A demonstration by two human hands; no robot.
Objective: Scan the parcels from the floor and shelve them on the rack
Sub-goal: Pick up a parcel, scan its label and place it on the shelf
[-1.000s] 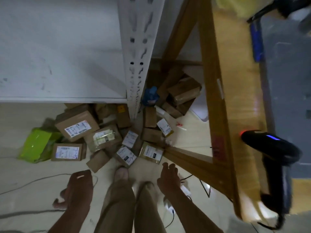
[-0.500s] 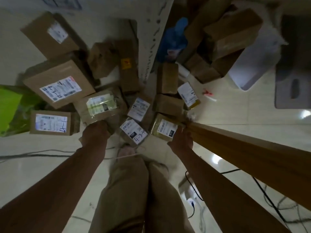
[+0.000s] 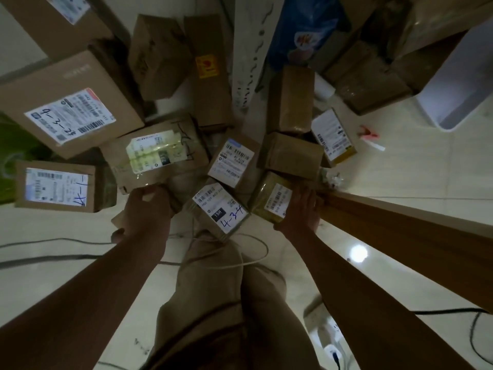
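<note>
Both arms reach down to the heap of parcels on the pale floor [image 3: 400, 161] at the foot of the white rack upright [image 3: 249, 62]. The left hand [image 3: 145, 213] is curled over a small plain parcel [image 3: 115, 222] that lies almost wholly under it: one corner sticks out to the left by the thumb, and the bent fingers sit at its far edge, touching the near edge of the tape-covered parcel [image 3: 154, 153] just behind. The right hand [image 3: 302, 209] lies on the right part of a small yellow-taped parcel [image 3: 269, 198], squeezed between that parcel and the wooden beam [image 3: 400, 228] beside it. Its fingers point away over the parcel's far side, and in the dim light I cannot tell whether they grip it or merely rest there. Between the two hands, touching neither, lies a parcel marked 4-3-4 [image 3: 221, 209], just ahead of the person's trouser legs [image 3: 213, 289]. To the left of the left hand are a box marked 4-1-1 [image 3: 53, 186] and, behind it, a large box [image 3: 69, 113].
</note>
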